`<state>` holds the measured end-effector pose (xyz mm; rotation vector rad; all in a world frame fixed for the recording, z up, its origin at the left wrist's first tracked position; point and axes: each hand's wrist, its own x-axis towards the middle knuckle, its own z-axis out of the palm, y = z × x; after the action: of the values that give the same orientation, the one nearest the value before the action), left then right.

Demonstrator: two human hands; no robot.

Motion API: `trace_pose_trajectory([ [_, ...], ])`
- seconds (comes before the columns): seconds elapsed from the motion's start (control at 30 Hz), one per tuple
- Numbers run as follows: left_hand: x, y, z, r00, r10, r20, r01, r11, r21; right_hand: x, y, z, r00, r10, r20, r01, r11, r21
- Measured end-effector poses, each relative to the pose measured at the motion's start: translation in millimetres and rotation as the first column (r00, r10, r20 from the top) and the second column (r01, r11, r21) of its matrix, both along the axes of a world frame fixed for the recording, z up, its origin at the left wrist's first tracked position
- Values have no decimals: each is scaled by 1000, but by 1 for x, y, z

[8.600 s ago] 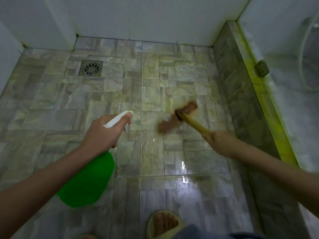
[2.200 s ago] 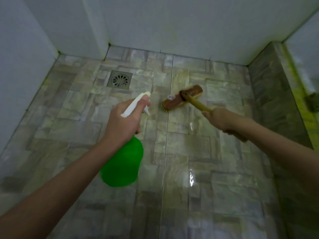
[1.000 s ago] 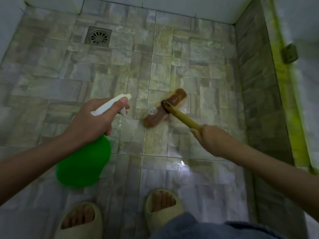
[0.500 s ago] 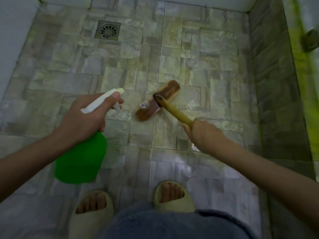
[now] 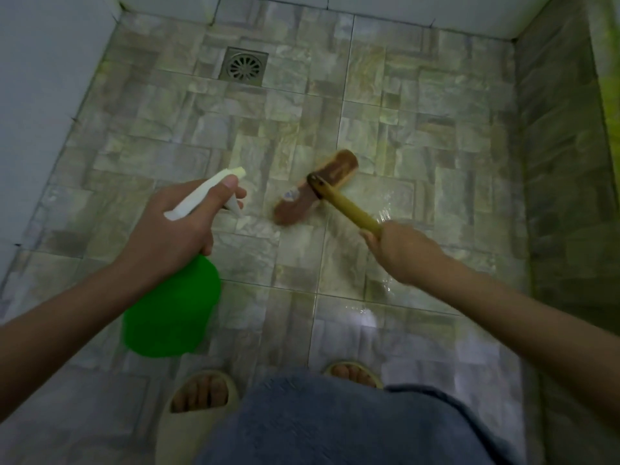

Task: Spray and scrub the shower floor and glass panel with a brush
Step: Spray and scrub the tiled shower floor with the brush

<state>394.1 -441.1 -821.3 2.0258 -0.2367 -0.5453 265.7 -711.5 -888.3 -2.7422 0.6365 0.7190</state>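
Observation:
My left hand [image 5: 171,236] grips the white trigger head of a green spray bottle [image 5: 171,310], nozzle pointing forward over the floor. My right hand [image 5: 402,250] holds the yellow wooden handle of a scrub brush [image 5: 315,187]. The brown brush head lies on the stone-pattern shower floor [image 5: 188,129] near the middle, just right of the nozzle. Wet shine shows on the tiles around and behind the brush. The glass panel is only a blurred green-tinged strip [image 5: 609,78] at the far right edge.
A square metal drain [image 5: 244,66] sits at the back left of the floor. White walls close the back and left. A raised tiled curb [image 5: 563,162] runs along the right. My feet in pale slippers [image 5: 198,417] stand at the near edge, with blue fabric over them.
The view has tilted further down, showing more of my feet and clothing. The brush has stayed near the floor's middle, shifted slightly, still held by my right hand. The bottle remains in my left hand.

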Motion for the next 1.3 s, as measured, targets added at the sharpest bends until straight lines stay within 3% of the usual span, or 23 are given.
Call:
trace_pose_trajectory([
  [0.17, 13, 0, 1, 998, 60, 3, -60, 998, 11, -95, -12, 31, 991, -49, -126, 38, 996, -82],
  [0.23, 17, -2, -1, 998, 57, 11, -57, 998, -2, -57, -13, 23, 992, -23, -121, 17, 999, -45],
  [0.37, 22, -2, -8, 998, 62, 23, -62, 998, -15, 69, -10, -10, 998, -35, 53, 31, 996, 89],
  [0.43, 27, -3, -10, 997, 69, 20, -69, 997, -23, 80, -19, -12, 996, -50, 71, 43, 994, 102],
  [0.63, 40, -5, -16, 997, 76, -32, -78, 995, -56, -54, -40, 27, 996, -62, -71, 60, 998, -32],
  [0.7, 43, -8, -18, 997, 73, -35, -76, 994, -83, -17, -45, 17, 995, -48, -90, 47, 999, -20],
  [0.87, 53, -15, -21, 997, 77, -25, -79, 995, -58, 132, -46, -14, 996, -64, 57, 59, 994, 91],
  [1.1, 59, -16, -19, 992, 123, 1, -123, 991, -47, 21, -65, 16, 997, -49, -64, 47, 998, -29],
  [1.3, 60, -23, -19, 994, 108, 12, -107, 991, -75, 171, -50, -6, 999, -16, 43, 14, 999, 52],
])
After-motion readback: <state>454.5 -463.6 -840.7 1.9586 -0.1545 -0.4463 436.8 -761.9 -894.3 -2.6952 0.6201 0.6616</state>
